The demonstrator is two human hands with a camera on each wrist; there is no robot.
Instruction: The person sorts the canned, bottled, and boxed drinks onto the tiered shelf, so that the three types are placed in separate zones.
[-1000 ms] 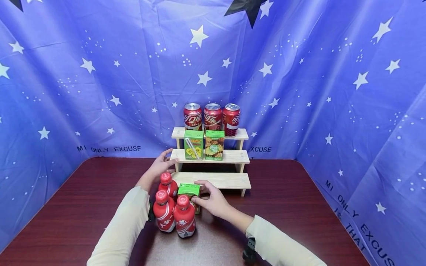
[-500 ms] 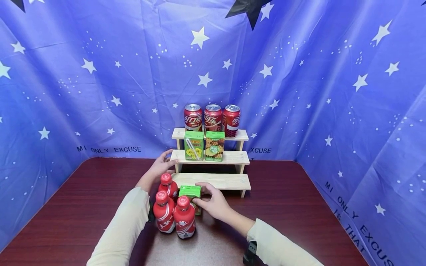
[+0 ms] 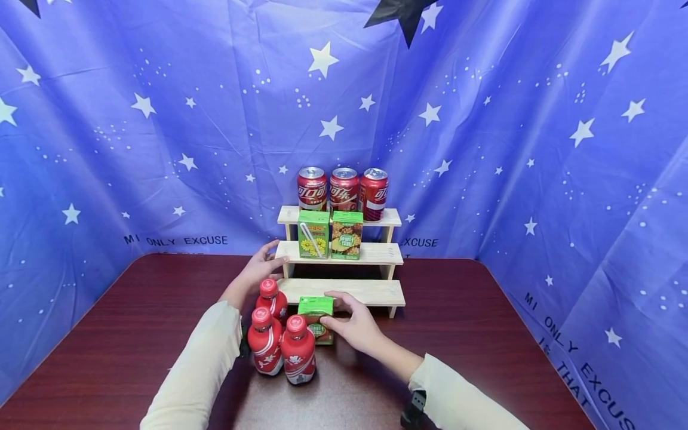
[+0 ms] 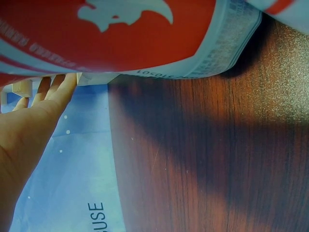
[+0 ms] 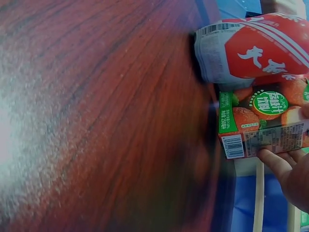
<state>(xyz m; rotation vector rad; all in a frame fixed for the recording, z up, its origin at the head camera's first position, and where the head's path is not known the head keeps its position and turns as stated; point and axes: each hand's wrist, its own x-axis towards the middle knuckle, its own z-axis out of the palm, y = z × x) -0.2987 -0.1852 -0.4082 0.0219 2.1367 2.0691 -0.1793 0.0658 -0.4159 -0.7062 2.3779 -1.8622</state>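
Observation:
My right hand (image 3: 357, 325) grips a green-topped juice box (image 3: 316, 306) at its right side, thumb in front, in front of the lowest tier of a wooden step shelf (image 3: 368, 292). The right wrist view shows strawberries on the juice box (image 5: 265, 116) and fingers on its narrow side. My left hand (image 3: 255, 273) holds the left end of the middle tier, thumb at the front edge. Three red bottles (image 3: 266, 346) stand between my arms, left of the juice box. One red bottle (image 4: 125, 38) hides part of my left hand's fingers in the left wrist view.
Three red cola cans (image 3: 344, 190) stand on the top tier. On the middle tier are a yellow-flowered drink box (image 3: 313, 236) and a brown-patterned drink box (image 3: 347, 236). A blue star-print curtain (image 3: 215, 119) surrounds the dark wooden table (image 3: 457, 334).
The juice box has moved a little to the right with my right hand, so more of its front shows beside the bottles. My left hand has stayed on the shelf.

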